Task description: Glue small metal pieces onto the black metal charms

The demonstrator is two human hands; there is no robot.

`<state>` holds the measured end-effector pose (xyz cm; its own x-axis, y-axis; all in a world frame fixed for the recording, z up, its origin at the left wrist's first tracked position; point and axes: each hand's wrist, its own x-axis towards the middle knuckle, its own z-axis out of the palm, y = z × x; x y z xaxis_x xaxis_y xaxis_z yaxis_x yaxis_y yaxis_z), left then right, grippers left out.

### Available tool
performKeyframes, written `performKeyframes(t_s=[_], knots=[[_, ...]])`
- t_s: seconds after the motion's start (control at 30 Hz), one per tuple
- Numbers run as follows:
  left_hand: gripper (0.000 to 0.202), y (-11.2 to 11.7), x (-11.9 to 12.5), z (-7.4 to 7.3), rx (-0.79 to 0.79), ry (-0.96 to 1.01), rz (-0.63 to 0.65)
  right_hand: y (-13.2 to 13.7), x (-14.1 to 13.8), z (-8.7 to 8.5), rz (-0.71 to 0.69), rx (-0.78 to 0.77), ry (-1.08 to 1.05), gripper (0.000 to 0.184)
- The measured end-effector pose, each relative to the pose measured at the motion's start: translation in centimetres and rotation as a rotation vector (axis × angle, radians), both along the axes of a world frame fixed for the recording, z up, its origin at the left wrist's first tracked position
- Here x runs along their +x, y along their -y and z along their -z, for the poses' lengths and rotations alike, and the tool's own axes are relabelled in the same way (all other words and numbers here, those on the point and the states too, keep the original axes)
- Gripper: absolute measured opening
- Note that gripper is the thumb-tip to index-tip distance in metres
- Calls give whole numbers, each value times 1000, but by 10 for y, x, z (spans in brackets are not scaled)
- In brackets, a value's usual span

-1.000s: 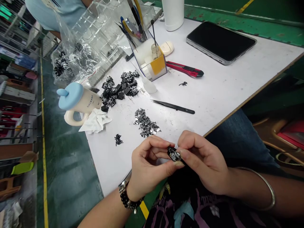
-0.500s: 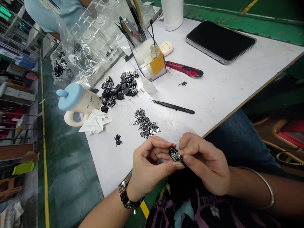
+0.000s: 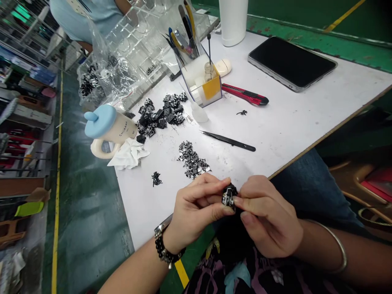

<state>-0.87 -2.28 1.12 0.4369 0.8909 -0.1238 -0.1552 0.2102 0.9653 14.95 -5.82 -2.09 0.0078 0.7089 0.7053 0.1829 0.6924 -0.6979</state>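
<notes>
At the far left, a co-worker's light blue sleeve [image 3: 82, 16] shows past a clear plastic bag [image 3: 101, 77] holding black parts, which lies against a clear acrylic tray [image 3: 137, 41]. On the white desk [image 3: 284, 122], a cream mug [image 3: 118, 128] with a round blue lid carries the readable word "CHIIKAWA" on its side, and a crumpled tissue [image 3: 128, 155] lies touching its handle side. Just right of these sit a small clump of black bits [image 3: 157, 179], a larger pile of black parts [image 3: 159, 118] and a heap of black-and-silver scraps [image 3: 192, 160].

The left hand [image 3: 192, 212], with a beaded bracelet [image 3: 162, 253] at the wrist, curls inward, its fingers closed on a small black-and-silver clump [image 3: 229, 197]. The clump sits between the two hands, pinched at the fingertips, just off the desk's near edge. The right hand [image 3: 269, 216], with a thin metal bangle [image 3: 337, 245] on the forearm, pinches it from the other side.

Beyond them lie black tweezers [image 3: 228, 141], an acrylic holder [image 3: 200, 83] with a yellow panel, a red utility knife [image 3: 245, 94], a white bottle [image 3: 233, 20] and a dark tablet [image 3: 292, 63].
</notes>
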Motion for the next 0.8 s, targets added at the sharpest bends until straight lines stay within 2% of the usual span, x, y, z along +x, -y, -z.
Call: performKeyframes(t_s=[0.3, 0.43, 0.57, 0.7, 0.8], knots=[[17, 4, 1, -3, -267, 36, -149, -2, -3, 5, 219, 116, 293, 18], [15, 5, 0, -2, -267, 28, -133, -1, -4, 10, 320, 149, 440, 19], [18, 5, -1, 1, -216, -15, -151, 1, -6, 13, 366, 114, 493, 21], [19, 5, -2, 2, -172, -68, -177, 3, -7, 13, 375, 69, 497, 21], [19, 4, -2, 2, -164, -80, -185, 4, -6, 12, 321, 24, 414, 21]])
